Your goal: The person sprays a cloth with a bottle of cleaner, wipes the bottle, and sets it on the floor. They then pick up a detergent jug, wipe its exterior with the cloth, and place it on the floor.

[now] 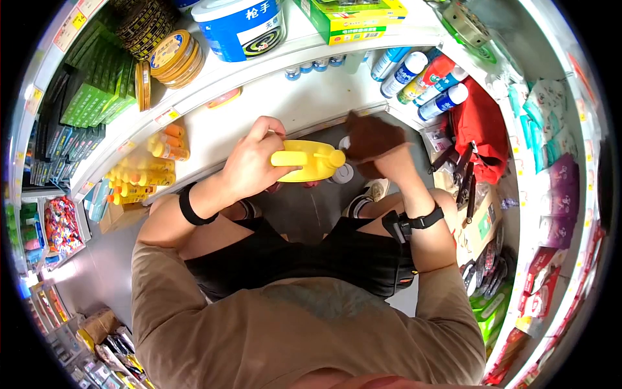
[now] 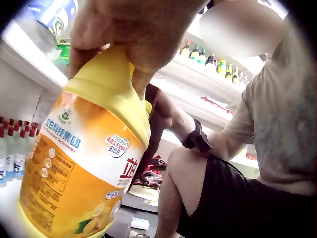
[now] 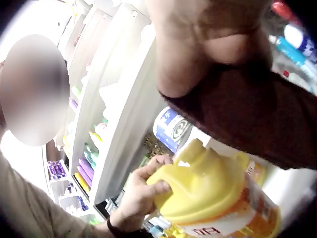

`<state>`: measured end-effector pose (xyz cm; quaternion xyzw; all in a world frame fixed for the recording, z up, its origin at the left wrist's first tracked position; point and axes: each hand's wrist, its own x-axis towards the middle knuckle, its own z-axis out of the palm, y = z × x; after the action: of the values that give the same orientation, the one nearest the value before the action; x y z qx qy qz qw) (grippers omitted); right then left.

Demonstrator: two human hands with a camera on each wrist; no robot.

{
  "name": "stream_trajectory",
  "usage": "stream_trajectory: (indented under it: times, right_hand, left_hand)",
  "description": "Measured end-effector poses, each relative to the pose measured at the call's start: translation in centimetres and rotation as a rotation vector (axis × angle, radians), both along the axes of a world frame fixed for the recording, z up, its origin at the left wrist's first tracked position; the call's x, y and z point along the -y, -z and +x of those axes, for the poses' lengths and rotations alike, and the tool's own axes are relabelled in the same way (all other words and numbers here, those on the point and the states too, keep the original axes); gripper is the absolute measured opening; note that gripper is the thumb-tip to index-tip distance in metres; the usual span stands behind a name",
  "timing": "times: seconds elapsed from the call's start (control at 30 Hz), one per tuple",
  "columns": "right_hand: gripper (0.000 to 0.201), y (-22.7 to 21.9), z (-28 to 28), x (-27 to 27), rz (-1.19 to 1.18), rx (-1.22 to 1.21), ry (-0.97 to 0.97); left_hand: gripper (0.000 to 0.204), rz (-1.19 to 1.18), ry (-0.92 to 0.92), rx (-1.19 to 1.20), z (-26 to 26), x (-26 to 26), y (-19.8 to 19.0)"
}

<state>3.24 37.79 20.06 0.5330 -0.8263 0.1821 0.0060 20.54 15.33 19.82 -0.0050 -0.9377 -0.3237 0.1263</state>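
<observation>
A yellow jug of dish soap [image 1: 311,162], its label orange and white with lemons, hangs by its handle from my left hand [image 1: 256,159]. In the left wrist view the fingers curl over the top of the jug [image 2: 84,163]. My right hand [image 1: 394,163] holds a dark brown cloth [image 1: 372,139] beside the jug's capped end. The cloth [image 3: 247,109] covers most of the right fingers in the right wrist view and hangs just above the jug [image 3: 208,183].
A white lower shelf [image 1: 259,110] curves ahead. Spray cans [image 1: 405,74] stand at its right end, yellow bottles [image 1: 142,172] at its left. Above are a blue-and-white bucket [image 1: 240,29] and round tins [image 1: 175,58]. A red bag [image 1: 479,133] hangs at the right.
</observation>
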Motion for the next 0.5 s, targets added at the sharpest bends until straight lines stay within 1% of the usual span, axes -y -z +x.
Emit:
stream_trajectory:
  times: [0.03, 0.07, 0.17, 0.23, 0.27, 0.3, 0.33, 0.37, 0.4, 0.43, 0.47, 0.5]
  right_hand:
    - [0.035, 1.6, 0.3, 0.6, -0.025, 0.021, -0.117]
    - [0.034, 1.7, 0.7, 1.4, -0.050, 0.042, -0.232]
    - [0.034, 0.0, 1.1, 1.9, 0.030, -0.014, -0.457]
    - [0.020, 1.6, 0.9, 1.5, -0.102, -0.082, -0.502]
    - [0.016, 1.5, 1.0, 1.6, -0.090, -0.166, -0.512]
    - [0.014, 1.5, 1.1, 1.7, -0.081, -0.249, -0.522]
    - [0.014, 2.0, 0.8, 1.6, -0.219, -0.163, -0.561]
    - [0.014, 2.5, 0.5, 1.5, -0.355, -0.084, -0.608]
    - [0.015, 1.6, 0.6, 1.6, -0.422, -0.041, -0.646]
    - [0.019, 0.3, 0.7, 1.6, -0.231, -0.361, -0.684]
    - [0.021, 0.2, 0.7, 1.6, -0.203, -0.360, -0.723]
    - [0.021, 0.4, 0.7, 1.6, -0.183, -0.266, -0.752]
  left_hand:
    - [0.028, 0.010, 0.003, -0.005, 0.0, -0.1, -0.2]
    - [0.028, 0.019, 0.007, -0.011, -0.1, -0.3, -0.4]
    - [0.028, 0.074, 0.007, -0.051, -0.4, -0.3, -0.4]
    - [0.029, 0.133, 0.017, -0.070, -0.8, 0.0, 0.0]
    - [0.030, 0.168, 0.017, -0.075, -0.8, 0.1, 0.1]
    - [0.030, 0.169, 0.005, -0.060, -0.8, -0.2, -0.5]
    - [0.031, 0.254, -0.013, -0.059, -0.7, -0.1, 0.5]
    - [0.031, 0.236, -0.008, -0.063, -0.7, -0.2, 0.4]
    - [0.032, 0.218, -0.003, -0.068, -0.6, -0.3, 0.3]
    - [0.034, 0.163, 0.015, -0.067, -0.5, -0.4, -0.2]
    - [0.035, 0.177, 0.028, -0.071, -0.5, -0.4, 0.0]
    - [0.036, 0.190, 0.021, -0.057, -0.5, -0.5, -0.1]
